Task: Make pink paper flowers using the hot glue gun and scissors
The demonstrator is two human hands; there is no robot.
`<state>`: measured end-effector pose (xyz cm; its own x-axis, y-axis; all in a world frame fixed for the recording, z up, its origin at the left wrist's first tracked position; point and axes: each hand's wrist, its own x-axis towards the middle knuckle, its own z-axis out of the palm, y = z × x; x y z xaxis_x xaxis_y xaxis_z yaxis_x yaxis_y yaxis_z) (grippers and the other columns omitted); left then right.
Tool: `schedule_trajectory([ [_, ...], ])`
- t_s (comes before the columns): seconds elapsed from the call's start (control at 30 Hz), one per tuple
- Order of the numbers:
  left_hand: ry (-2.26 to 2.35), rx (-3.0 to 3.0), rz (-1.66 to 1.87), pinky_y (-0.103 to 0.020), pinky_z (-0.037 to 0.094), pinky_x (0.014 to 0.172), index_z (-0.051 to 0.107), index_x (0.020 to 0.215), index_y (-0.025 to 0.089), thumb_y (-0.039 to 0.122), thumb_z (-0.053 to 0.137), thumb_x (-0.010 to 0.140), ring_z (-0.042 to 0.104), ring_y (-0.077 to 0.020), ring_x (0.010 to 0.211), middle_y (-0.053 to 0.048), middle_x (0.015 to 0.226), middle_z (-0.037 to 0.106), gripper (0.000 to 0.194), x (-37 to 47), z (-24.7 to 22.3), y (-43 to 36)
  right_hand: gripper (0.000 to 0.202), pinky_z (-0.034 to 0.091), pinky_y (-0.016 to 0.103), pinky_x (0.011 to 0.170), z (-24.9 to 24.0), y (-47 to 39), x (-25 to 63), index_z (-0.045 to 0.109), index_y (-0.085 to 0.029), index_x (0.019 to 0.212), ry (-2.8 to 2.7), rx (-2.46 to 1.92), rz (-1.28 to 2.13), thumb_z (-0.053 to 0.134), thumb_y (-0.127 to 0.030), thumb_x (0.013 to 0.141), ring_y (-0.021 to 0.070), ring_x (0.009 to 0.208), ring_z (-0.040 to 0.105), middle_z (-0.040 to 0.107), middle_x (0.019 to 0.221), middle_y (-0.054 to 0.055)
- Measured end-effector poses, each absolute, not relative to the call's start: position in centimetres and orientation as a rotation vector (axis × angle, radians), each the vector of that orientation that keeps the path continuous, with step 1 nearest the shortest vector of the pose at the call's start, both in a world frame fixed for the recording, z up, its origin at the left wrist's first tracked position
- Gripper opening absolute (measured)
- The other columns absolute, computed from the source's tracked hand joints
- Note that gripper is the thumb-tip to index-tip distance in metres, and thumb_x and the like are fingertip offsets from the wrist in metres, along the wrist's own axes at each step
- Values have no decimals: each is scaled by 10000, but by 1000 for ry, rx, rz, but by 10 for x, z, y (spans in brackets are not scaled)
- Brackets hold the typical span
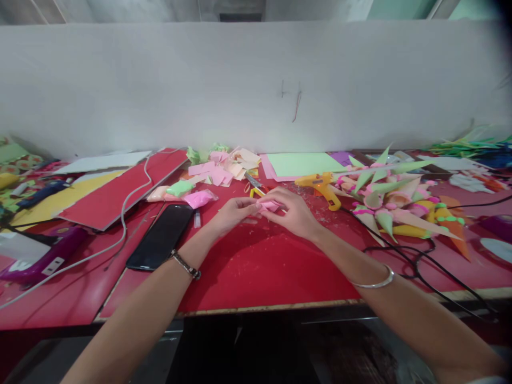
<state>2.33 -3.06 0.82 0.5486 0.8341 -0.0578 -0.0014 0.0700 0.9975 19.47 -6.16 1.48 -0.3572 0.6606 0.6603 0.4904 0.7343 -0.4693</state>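
Observation:
Over the red table top, both hands meet around a small pink piece (pixel 270 207), paper or foam by its look and mostly covered by the fingers. My left hand (pixel 236 214) pinches its left end with thumb and fingertips. Curled over its right side, my right hand (pixel 295 213) grips it too. Just behind the hands lie scissors (pixel 254 183) with dark blades, partly hidden, and a small yellow object (pixel 253 193). A yellow glue gun (pixel 320 186) rests to the right of my right hand.
A black phone (pixel 160 237) lies left, near bags of pink and green clay (pixel 200 198). Paper scraps (pixel 224 166) and green sheets (pixel 302 164) sit along the wall. Paper cone shapes (pixel 392 200) pile up at right, with black cables (pixel 416 261) in front. A white cord (pixel 125 213) crosses the left side.

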Motion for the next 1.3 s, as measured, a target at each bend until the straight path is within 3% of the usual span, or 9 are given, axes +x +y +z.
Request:
schedule_trajectory([
  [0.13,750,1390,752,-206,476,629,561,909,154,318,636,667,572,-72,640,4,715,603,301,23,10,-30,126,433,267,691,14,-61,195,584,-209,870,-2019,-872,226,547,-247,756,131,772,543,582,847,27],
  [0.3,705,1363,780,-197,474,636,541,826,149,314,633,672,574,-69,665,13,716,588,244,22,9,-30,126,431,256,680,13,-61,194,585,-208,873,-2012,-869,226,546,-243,758,125,763,543,580,836,25],
  [0.6,674,1262,771,-263,489,695,532,923,171,301,651,655,592,-106,741,-4,805,601,321,26,9,-33,120,430,292,708,14,-63,193,582,-216,852,-1977,-903,159,547,-282,758,147,795,528,543,846,33],
  [1.1,645,1284,745,-198,465,653,533,797,151,297,642,666,566,-61,665,29,724,577,225,24,7,-32,141,438,283,687,14,-64,192,576,-201,859,-1987,-862,180,559,-292,754,142,766,529,547,820,34],
  [1.3,677,1267,777,-214,460,675,517,751,139,314,646,650,542,-47,623,48,672,537,239,25,6,-32,240,434,313,808,15,-64,193,561,-225,986,-2054,-825,234,562,-259,748,159,916,526,559,961,42],
])
